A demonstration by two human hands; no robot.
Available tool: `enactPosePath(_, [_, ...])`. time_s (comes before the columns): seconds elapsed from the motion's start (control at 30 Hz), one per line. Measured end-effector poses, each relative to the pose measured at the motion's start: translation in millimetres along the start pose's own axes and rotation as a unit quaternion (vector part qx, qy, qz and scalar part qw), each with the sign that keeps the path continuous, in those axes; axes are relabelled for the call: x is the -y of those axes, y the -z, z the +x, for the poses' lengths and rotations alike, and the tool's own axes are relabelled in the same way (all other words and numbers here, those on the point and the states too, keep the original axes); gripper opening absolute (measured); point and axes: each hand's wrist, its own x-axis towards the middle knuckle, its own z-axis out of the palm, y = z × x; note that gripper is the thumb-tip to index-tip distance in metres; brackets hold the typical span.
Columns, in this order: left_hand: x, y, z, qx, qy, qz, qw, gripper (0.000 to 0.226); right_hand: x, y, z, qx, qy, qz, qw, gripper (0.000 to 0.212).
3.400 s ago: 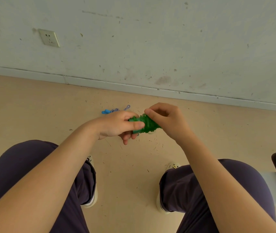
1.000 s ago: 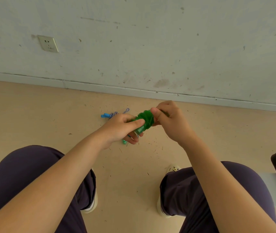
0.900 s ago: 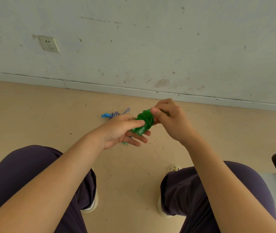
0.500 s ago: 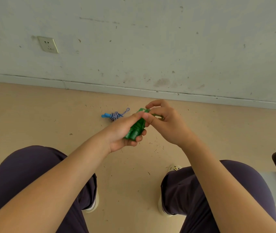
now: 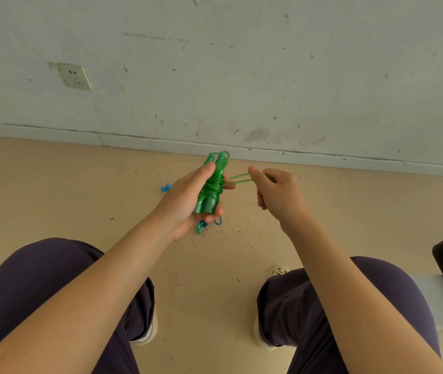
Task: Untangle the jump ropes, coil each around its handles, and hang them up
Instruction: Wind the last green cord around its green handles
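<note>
Coiling step nearly complete. Left hand [image 5: 188, 201] grips the green jump rope [image 5: 211, 187], wound round its paired handles, above the floor [image 5: 53, 190]. Right hand [image 5: 277, 195] fingers pinch the free loop taut. Next move, as judged: tuck that loop under the wraps.

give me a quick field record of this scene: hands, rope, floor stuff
left hand: grips the green handles, held side by side
right hand: pinches two strands pulled out sideways
green rope: coiled around the handles, strands run to the right hand
floor: blue piece beyond the left hand
hung up: not yet
</note>
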Motion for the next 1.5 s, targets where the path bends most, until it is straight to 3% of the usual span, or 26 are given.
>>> enactPosePath(0.2, [5, 2, 6, -0.069, 0.019, 0.035, 0.997, 0.036, 7, -9, -10, 0.033, 0.052, 0.107, 0.992, 0.049])
enactPosePath(0.4, [13, -3, 8, -0.097, 0.008, 0.051, 0.994, 0.026, 6, -18, -10, 0.046, 0.001, 0.233, 0.971, 0.022])
enactPosePath(0.57, [12, 2, 9, -0.102, 0.02, 0.068, 0.992, 0.03, 5, -19, -7, 0.012, 0.001, 0.15, 0.989, 0.034])
enactPosePath(0.77, [13, 3, 9, -0.094, 0.023, 0.075, 0.993, 0.027, 3, -15, -9, -0.039, 0.054, 0.066, 0.996, 0.009])
enactPosePath(1.03, [12, 10, 11, -0.134, 0.021, 0.067, 0.989, 0.027, 4, 6, -4, 0.048, 0.025, 0.175, 0.983, 0.011])
enactPosePath(1.23, [16, 1, 8, -0.069, 0.047, 0.097, 0.992, 0.029, 0, -3, -3, 0.14, 0.038, 0.35, 0.925, 0.002])
enactPosePath(1.37, [14, 2, 8, -0.066, 0.042, 0.09, 0.993, 0.03, -2, -2, -4, 0.185, 0.052, 0.374, 0.907, 0.013])
enactPosePath(1.5, [14, 3, 9, -0.079, 0.025, 0.085, 0.993, 0.026, -2, -2, -2, 0.172, 0.043, 0.341, 0.923, 0.018])
